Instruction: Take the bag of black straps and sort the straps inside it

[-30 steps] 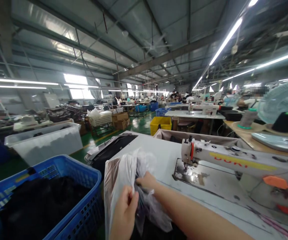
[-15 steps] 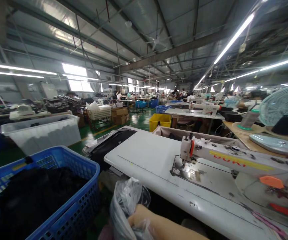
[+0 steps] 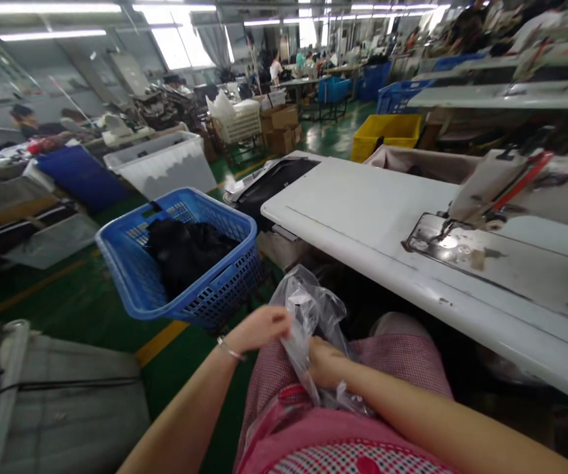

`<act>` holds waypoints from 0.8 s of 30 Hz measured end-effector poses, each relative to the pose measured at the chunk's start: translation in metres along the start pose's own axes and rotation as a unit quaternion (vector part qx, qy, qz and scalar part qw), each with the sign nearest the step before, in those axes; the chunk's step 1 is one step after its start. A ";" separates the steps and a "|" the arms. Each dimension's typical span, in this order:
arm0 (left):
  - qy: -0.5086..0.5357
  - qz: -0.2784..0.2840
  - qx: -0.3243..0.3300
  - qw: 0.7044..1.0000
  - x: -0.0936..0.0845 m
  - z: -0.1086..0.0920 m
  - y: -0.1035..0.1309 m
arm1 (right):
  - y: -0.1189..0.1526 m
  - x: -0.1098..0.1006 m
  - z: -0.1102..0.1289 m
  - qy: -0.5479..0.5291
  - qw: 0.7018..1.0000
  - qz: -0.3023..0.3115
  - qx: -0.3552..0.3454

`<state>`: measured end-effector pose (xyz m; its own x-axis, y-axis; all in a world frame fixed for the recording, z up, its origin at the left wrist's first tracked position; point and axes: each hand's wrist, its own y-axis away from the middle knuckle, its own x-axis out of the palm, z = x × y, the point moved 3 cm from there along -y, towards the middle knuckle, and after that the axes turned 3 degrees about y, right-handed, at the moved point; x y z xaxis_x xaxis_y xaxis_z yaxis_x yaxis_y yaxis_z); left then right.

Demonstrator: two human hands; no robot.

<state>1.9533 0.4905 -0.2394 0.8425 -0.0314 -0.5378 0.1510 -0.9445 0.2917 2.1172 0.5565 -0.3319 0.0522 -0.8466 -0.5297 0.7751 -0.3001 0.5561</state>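
Observation:
A clear plastic bag (image 3: 308, 299) lies crumpled over my lap, in front of the sewing table's near edge. My right hand (image 3: 326, 362) is closed round the bag, its fingers partly hidden by the film. At the bag's left edge is my left hand (image 3: 262, 326), with a bracelet at the wrist. Its fingers are curled and closed on the film there, slightly blurred. Left of the bag stands a blue plastic basket (image 3: 224, 293) with black fabric pieces (image 3: 189, 253) inside.
A white sewing table (image 3: 347, 210) carries a sewing machine (image 3: 486, 191) on the right. Black sheets (image 3: 274, 184) lie at its far left end. A grey bin (image 3: 66, 388) stands at lower left, a white tub (image 3: 170, 164) and yellow crate (image 3: 387, 135) farther back.
The view has tilted down and turned left. My left hand has come into sight at the bag, while my right hand still grips it. The blue basket now shows whole.

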 end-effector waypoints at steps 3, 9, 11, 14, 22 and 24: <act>-0.063 -0.166 -0.030 0.984 -0.047 0.025 -0.067 | 0.005 0.002 0.010 0.057 0.998 0.007 -0.019; -0.130 -0.114 -0.037 0.984 -0.023 0.044 -0.163 | 0.008 -0.001 0.022 0.109 0.994 0.010 -0.018; -0.129 -0.109 -0.014 0.986 -0.018 0.037 -0.169 | 0.009 -0.009 0.020 0.109 0.994 0.001 -0.005; -0.100 -0.127 0.044 0.986 -0.031 0.021 -0.151 | 0.022 -0.030 0.010 0.103 0.994 -0.026 0.023; 0.101 -0.233 0.019 0.967 -0.057 0.012 -0.027 | 0.066 -0.066 -0.090 -0.244 0.958 -0.149 0.010; 0.243 -0.264 -0.021 0.933 -0.045 0.010 -0.006 | 0.055 -0.052 -0.132 -0.222 0.948 -0.193 0.119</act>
<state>1.9089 0.4946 -0.2252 0.7786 0.5963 -0.1954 0.6229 -0.7723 0.1251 2.2402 0.6423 -0.3581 -0.5172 -0.7398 -0.4303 0.5160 -0.6706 0.5329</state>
